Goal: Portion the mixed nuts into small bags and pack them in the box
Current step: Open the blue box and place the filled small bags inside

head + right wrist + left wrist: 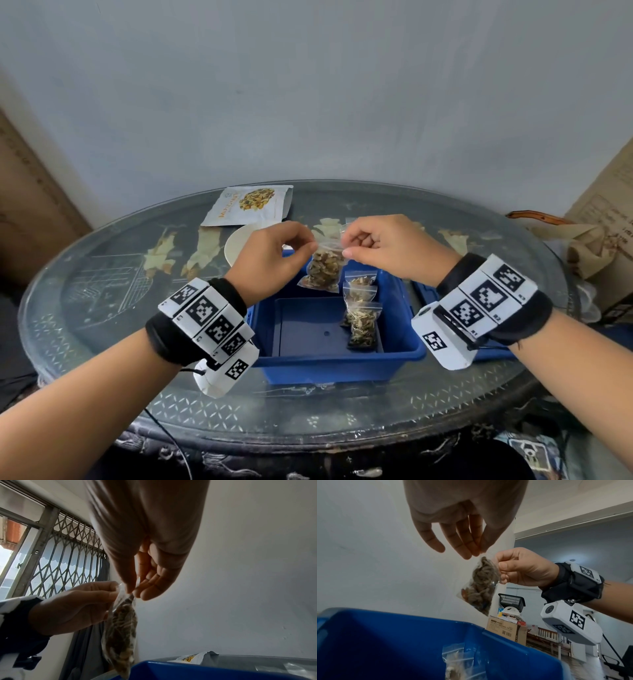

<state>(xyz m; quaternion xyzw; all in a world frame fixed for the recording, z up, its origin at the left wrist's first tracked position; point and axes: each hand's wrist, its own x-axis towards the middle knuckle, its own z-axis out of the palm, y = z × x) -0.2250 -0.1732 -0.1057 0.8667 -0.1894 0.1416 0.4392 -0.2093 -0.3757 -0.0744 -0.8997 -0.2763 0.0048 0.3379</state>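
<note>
Head view: left hand (274, 255) and right hand (383, 245) each pinch a top corner of the filled zip bag (325, 270), which hangs long axis vertical over the far edge of the blue box (342, 363), equally near both. 3 filled bags (361, 308) lie at the box's right.

Left wrist: the bag (481, 585) dangles above the box (402, 635).

Right wrist: both grips stand clamped on the bag's top strip (126, 592).

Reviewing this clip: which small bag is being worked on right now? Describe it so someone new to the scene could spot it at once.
Start at the blue box in the middle of the glass table. Above its far edge, the left hand and right hand pinch the top of one small clear bag of nuts. Unlike the filled bags in the box, it hangs in the air.
</note>
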